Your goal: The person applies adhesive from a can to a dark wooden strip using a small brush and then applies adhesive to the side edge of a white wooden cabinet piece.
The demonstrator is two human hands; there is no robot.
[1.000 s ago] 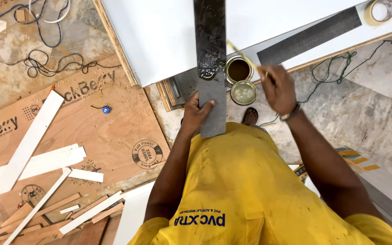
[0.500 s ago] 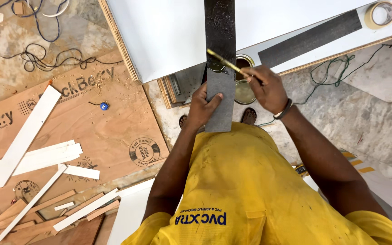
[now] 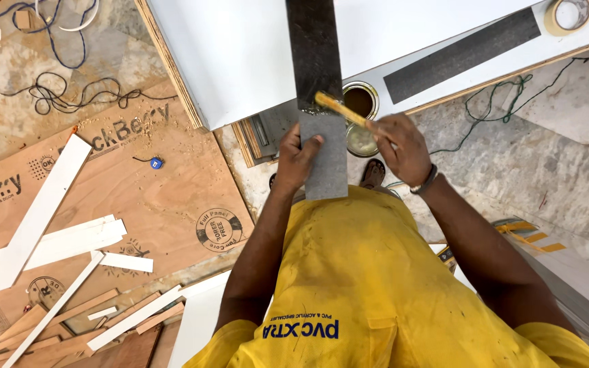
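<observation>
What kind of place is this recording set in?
Most likely a carpentry or interior fit-out site. Plywood sheets and white laminate offcuts lie across the stone floor, and the right hand brushes adhesive from an open tin onto a dark laminate strip.

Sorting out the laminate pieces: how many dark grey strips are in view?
2. One dark strip is under the left hand and the right hand's brush; the other lies on the white board. Others may be hidden.

A person in a yellow shirt presses the left hand on a long dark grey laminate strip while the right hand draws a wooden-handled brush across it, beside an open round tin at the white worktop.
</observation>
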